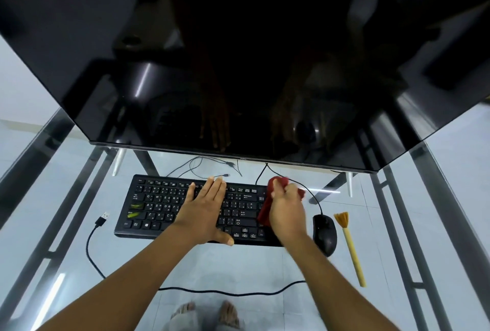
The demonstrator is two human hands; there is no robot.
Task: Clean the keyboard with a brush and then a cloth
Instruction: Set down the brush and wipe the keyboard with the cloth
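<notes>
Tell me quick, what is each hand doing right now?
Left hand: open, lying flat on the keyboard, holding nothing.
Right hand: closed around the red cloth at the keyboard's right end.

Overall light: we see an even, cool, fairly bright scene below and a very dark upper half.
Glare: we find white streaks on the glass desk (265, 267) near its left front edge and at the back right, just beyond the red cloth (267, 206).
Reflections: the dark monitor (238, 52) mirrors both hands faintly, with bright glints on chair-like shapes.
Shadows: we see almost none.
Blur: the right hand (287, 211) and the cloth look slightly smeared; the keyboard (159, 203) legends read soft.
Distortion: we notice straight desk rails splaying outward toward the edges.
</notes>
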